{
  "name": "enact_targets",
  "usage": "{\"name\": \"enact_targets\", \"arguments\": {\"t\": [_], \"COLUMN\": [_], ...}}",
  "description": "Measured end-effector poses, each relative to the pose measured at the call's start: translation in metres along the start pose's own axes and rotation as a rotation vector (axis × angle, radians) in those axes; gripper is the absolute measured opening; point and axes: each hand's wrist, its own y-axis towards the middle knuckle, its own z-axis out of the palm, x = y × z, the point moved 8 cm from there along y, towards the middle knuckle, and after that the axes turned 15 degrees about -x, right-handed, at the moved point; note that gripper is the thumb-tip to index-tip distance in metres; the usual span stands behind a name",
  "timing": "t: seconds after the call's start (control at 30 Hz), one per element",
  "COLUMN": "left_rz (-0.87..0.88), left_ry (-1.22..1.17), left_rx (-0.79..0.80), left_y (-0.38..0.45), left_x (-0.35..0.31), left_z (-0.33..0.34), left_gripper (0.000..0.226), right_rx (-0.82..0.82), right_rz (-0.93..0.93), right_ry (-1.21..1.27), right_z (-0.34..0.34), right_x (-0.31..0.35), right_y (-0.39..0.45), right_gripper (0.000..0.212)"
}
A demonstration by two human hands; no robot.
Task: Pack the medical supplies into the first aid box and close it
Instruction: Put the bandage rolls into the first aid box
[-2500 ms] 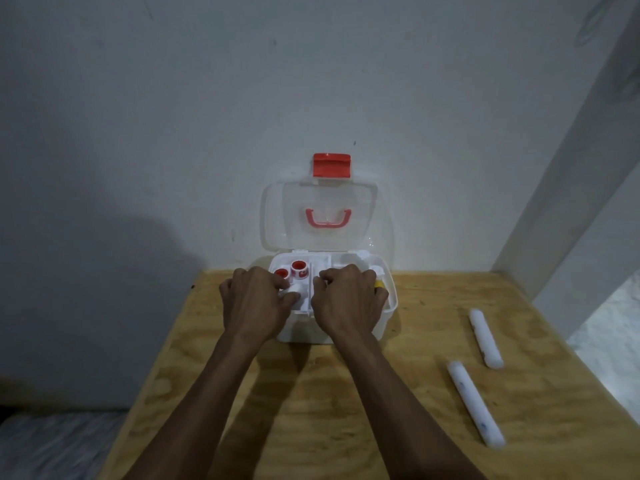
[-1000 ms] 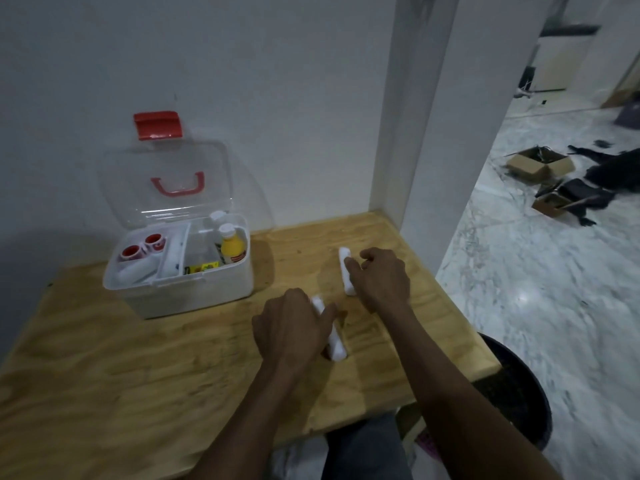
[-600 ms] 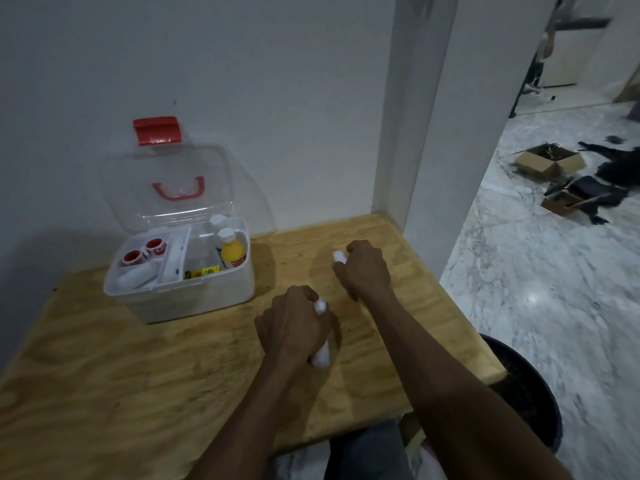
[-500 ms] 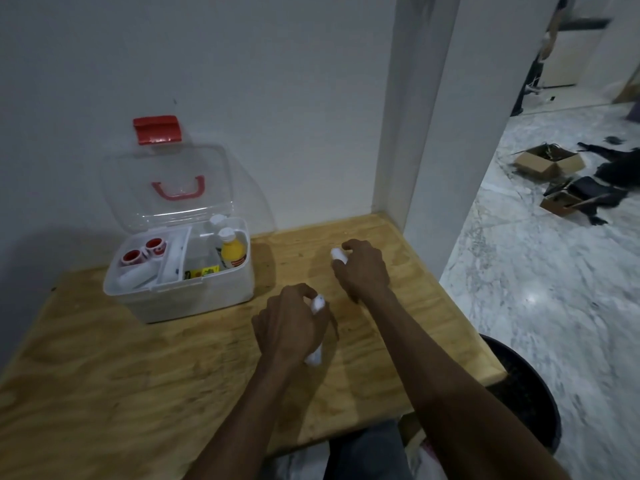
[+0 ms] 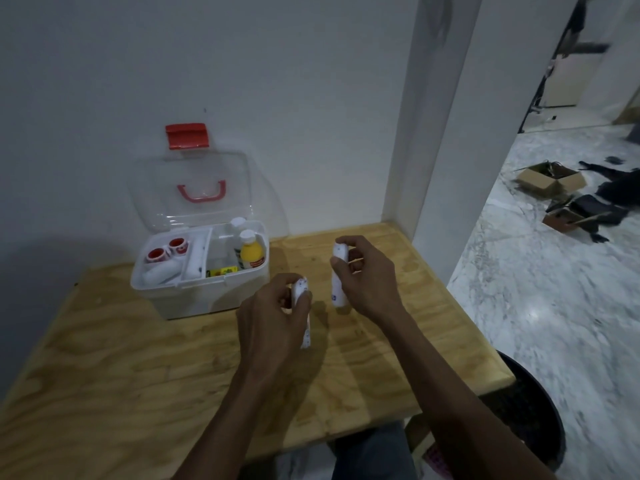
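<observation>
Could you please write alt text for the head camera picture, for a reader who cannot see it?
A person holds a white roll in each hand, left hand and right hand, above a wooden table. Behind them to the left, an open first aid box stands by the wall, holding a yellow bottle and other supplies.

A white roll with small blue and red specks (image 5: 300, 296) is held by the left hand (image 5: 273, 320); a white roll with a blue mark (image 5: 337, 289) by the right hand (image 5: 367, 275). At ten o'clock, a white box (image 5: 204, 296) is seen with a clear lid (image 5: 192, 188), red latch (image 5: 187, 136), pink-red handle (image 5: 201, 192), a yellow bottle capped white (image 5: 251, 254), and two red-and-white rolls (image 5: 166, 249). The table (image 5: 138, 375) is pale grained plywood; the floor (image 5: 554, 306) is grey-veined white marble.
</observation>
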Motion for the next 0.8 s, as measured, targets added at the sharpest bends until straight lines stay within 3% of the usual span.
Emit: {"name": "enact_targets", "arguments": {"t": [0.23, 0.47, 0.8], "left_rz": [0.061, 0.102, 0.057], "left_ry": [-0.109, -0.059, -0.046], "left_rx": [-0.181, -0.367, -0.273], "left_y": [0.017, 0.068, 0.106], "left_x": [-0.006, -0.006, 0.034], "left_z": [-0.058, -0.113, -0.087], "left_gripper": [0.019, 0.020, 0.020], "right_rx": [-0.057, -0.075, 0.022], "right_rz": [-0.091, -0.173, -0.207], "right_ry": [0.128, 0.216, 0.181], "right_z": [0.002, 0.031, 0.081], "right_x": [0.051, 0.106, 0.111], "right_y": [-0.007, 0.008, 0.018], "right_gripper": [0.024, 0.023, 0.022]}}
